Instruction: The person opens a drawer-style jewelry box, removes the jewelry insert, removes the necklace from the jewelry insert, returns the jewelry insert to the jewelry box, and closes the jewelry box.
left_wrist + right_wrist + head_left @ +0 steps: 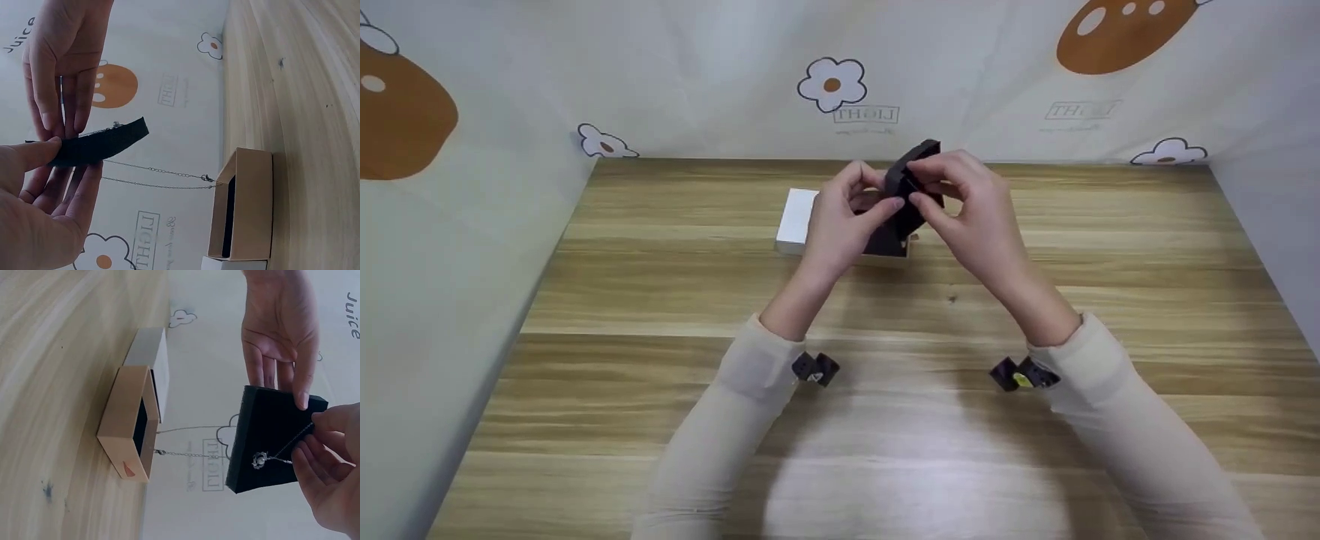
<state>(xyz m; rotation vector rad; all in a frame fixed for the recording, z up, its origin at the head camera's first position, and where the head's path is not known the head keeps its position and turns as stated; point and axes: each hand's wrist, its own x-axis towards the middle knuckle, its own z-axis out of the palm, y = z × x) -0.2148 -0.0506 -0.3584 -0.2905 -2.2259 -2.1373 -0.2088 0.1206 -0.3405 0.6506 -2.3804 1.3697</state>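
My left hand (840, 225) holds a square black jewelry pad (926, 150) tilted up above the table, thumb on its face and fingers behind. A silver necklace with a flower-like pendant (260, 460) lies across the pad's face. Thumb and fingers of my right hand (979, 217) pinch the necklace chain against that face. From behind the pad, two strands of the chain (163, 183) with a clasp hang toward an open tan cardboard box (115, 410). Something black lies inside the box.
A white box part (797, 217) stands against the left side of the tan box. Both rest on the wood-grain table (660, 300) near its back edge. Behind rises a pale curtain (720, 90) with printed flowers.
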